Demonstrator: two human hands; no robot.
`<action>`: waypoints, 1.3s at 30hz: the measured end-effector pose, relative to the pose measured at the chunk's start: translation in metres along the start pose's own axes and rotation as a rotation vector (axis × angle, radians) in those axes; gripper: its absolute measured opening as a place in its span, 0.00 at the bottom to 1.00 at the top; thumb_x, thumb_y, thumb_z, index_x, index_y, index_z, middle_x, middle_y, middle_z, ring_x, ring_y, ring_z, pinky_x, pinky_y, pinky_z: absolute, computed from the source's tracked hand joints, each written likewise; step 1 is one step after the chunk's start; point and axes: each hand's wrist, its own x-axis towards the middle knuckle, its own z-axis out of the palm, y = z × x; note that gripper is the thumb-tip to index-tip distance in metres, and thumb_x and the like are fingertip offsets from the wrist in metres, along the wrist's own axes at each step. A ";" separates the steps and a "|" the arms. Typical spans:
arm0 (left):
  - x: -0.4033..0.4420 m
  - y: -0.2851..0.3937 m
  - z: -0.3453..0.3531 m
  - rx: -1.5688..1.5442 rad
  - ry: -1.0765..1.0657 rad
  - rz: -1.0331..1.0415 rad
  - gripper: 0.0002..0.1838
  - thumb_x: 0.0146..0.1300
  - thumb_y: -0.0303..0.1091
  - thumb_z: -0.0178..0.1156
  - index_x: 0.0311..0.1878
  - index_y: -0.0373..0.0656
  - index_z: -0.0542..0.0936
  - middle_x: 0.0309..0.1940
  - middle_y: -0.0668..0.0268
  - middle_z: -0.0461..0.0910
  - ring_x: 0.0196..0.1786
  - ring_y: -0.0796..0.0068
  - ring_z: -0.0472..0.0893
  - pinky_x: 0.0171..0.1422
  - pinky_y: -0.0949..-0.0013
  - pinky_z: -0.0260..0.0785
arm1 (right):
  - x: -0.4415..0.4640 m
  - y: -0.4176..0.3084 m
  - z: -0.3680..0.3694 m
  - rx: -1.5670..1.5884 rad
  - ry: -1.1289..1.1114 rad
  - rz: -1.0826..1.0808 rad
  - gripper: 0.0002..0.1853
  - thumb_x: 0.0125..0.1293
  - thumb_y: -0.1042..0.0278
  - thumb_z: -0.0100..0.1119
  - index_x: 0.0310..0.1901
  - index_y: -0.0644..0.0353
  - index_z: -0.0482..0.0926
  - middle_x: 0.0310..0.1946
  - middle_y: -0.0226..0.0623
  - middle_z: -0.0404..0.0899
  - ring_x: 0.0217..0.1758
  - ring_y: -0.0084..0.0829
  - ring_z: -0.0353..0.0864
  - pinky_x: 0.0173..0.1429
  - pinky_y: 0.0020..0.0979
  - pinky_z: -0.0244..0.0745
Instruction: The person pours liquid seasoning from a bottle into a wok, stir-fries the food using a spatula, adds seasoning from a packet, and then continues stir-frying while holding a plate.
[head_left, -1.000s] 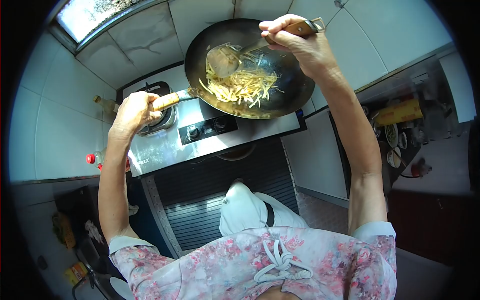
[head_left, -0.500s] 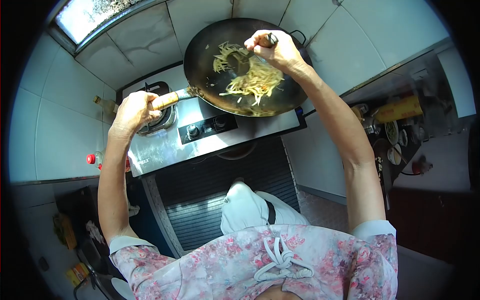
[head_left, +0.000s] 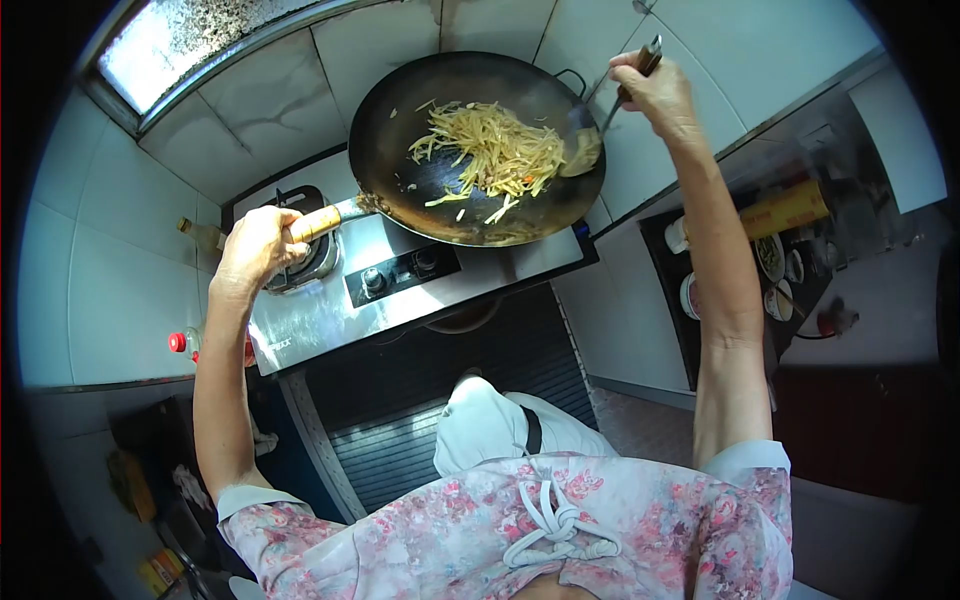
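My left hand (head_left: pixel 262 243) is closed round the wooden handle of a large dark wok (head_left: pixel 400 205), which sits over the right side of the stove. Pale yellow shredded strips (head_left: pixel 490 145), perhaps potato, lie heaped across the middle of the wok. Beyond the wok's right rim, my right hand (head_left: pixel 655 92) grips the dark handle of a spatula (head_left: pixel 582 155). The spatula's flat blade rests inside the wok at its right wall, beside the heap, with a few bits seemingly on it.
The steel gas stove (head_left: pixel 300 325) has knobs in front and a second burner (head_left: pixel 305 265) at left. Bottles, one with a red cap (head_left: pixel 178 342), stand left of it. To the right, a shelf holds several bowls (head_left: pixel 778 300) and a yellow box (head_left: pixel 790 208). A tiled wall rises behind.
My right hand has swung right with the spatula, from above the wok to beyond its rim. The shreds are gathered into a fuller heap. My left hand keeps its hold on the handle.
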 end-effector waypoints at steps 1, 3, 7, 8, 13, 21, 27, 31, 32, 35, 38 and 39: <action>0.000 -0.001 0.001 0.000 0.000 0.000 0.24 0.45 0.31 0.72 0.49 0.40 0.83 0.40 0.54 0.84 0.46 0.57 0.83 0.55 0.62 0.74 | 0.000 0.016 0.007 0.107 0.006 0.018 0.10 0.53 0.65 0.65 0.36 0.57 0.86 0.27 0.31 0.84 0.30 0.21 0.83 0.37 0.27 0.83; 0.001 0.000 0.001 0.002 0.003 0.005 0.24 0.45 0.31 0.73 0.49 0.40 0.83 0.39 0.54 0.84 0.45 0.57 0.83 0.54 0.61 0.74 | -0.010 0.034 0.034 0.408 -0.033 0.153 0.10 0.53 0.67 0.67 0.37 0.59 0.85 0.31 0.32 0.82 0.33 0.26 0.82 0.33 0.30 0.83; -0.004 0.010 -0.007 0.009 -0.015 -0.026 0.23 0.45 0.31 0.71 0.48 0.41 0.83 0.37 0.54 0.84 0.43 0.58 0.84 0.53 0.62 0.74 | -0.043 0.010 0.053 0.624 -0.079 0.120 0.05 0.59 0.71 0.64 0.37 0.59 0.84 0.32 0.30 0.82 0.34 0.23 0.81 0.37 0.30 0.83; -0.003 0.009 -0.006 0.005 -0.011 -0.024 0.23 0.45 0.31 0.71 0.49 0.41 0.83 0.37 0.55 0.84 0.43 0.58 0.84 0.53 0.62 0.74 | -0.046 0.004 0.052 0.684 -0.118 0.074 0.05 0.60 0.72 0.62 0.37 0.58 0.84 0.33 0.29 0.82 0.35 0.22 0.82 0.38 0.29 0.83; -0.002 0.005 -0.002 0.001 -0.002 -0.003 0.23 0.46 0.31 0.71 0.50 0.42 0.83 0.38 0.55 0.84 0.43 0.60 0.84 0.53 0.62 0.75 | -0.035 -0.004 0.032 0.395 -0.097 -0.119 0.07 0.58 0.72 0.60 0.36 0.57 0.86 0.31 0.28 0.85 0.35 0.21 0.83 0.39 0.24 0.80; -0.002 0.009 -0.005 -0.012 -0.008 -0.030 0.23 0.46 0.29 0.70 0.50 0.41 0.82 0.38 0.55 0.84 0.42 0.61 0.84 0.53 0.64 0.74 | 0.010 0.055 0.032 0.394 0.021 0.117 0.07 0.57 0.72 0.62 0.38 0.59 0.85 0.34 0.34 0.85 0.36 0.25 0.83 0.39 0.28 0.82; -0.001 0.007 -0.003 0.002 0.001 -0.032 0.24 0.45 0.28 0.70 0.51 0.41 0.82 0.38 0.55 0.84 0.42 0.62 0.84 0.52 0.65 0.74 | -0.003 0.104 0.107 0.990 -0.106 0.377 0.06 0.61 0.78 0.62 0.40 0.61 0.82 0.38 0.36 0.83 0.40 0.30 0.84 0.42 0.33 0.86; -0.002 0.010 -0.007 -0.020 -0.021 -0.035 0.24 0.45 0.27 0.69 0.51 0.41 0.82 0.38 0.55 0.84 0.42 0.62 0.84 0.52 0.65 0.74 | -0.027 0.072 0.113 1.004 -0.204 0.119 0.05 0.61 0.77 0.61 0.38 0.61 0.83 0.42 0.38 0.83 0.43 0.29 0.83 0.49 0.33 0.83; -0.003 0.009 -0.006 -0.023 -0.018 -0.039 0.24 0.45 0.27 0.69 0.50 0.41 0.82 0.37 0.55 0.84 0.41 0.63 0.83 0.51 0.65 0.73 | -0.034 0.058 0.109 0.953 -0.260 -0.006 0.05 0.61 0.78 0.61 0.38 0.62 0.83 0.43 0.38 0.84 0.44 0.28 0.83 0.51 0.32 0.82; -0.002 0.009 -0.006 -0.029 -0.007 -0.041 0.23 0.45 0.26 0.69 0.50 0.41 0.82 0.36 0.55 0.84 0.40 0.63 0.83 0.50 0.65 0.73 | -0.055 0.015 0.087 0.660 -0.442 -0.384 0.04 0.60 0.80 0.61 0.37 0.64 0.81 0.47 0.39 0.82 0.51 0.29 0.80 0.60 0.30 0.74; -0.003 0.009 -0.005 -0.029 -0.006 -0.030 0.23 0.45 0.25 0.69 0.49 0.41 0.83 0.35 0.55 0.84 0.39 0.64 0.83 0.50 0.65 0.73 | -0.079 -0.018 0.064 0.388 -0.545 -0.672 0.06 0.58 0.87 0.59 0.36 0.66 0.80 0.45 0.40 0.83 0.53 0.31 0.80 0.61 0.33 0.74; -0.002 0.009 -0.006 -0.029 -0.010 -0.029 0.23 0.45 0.25 0.69 0.49 0.41 0.83 0.35 0.55 0.84 0.39 0.64 0.83 0.50 0.65 0.73 | -0.090 -0.035 0.051 0.307 -0.610 -0.707 0.07 0.57 0.87 0.59 0.35 0.65 0.80 0.45 0.41 0.83 0.54 0.36 0.81 0.62 0.36 0.74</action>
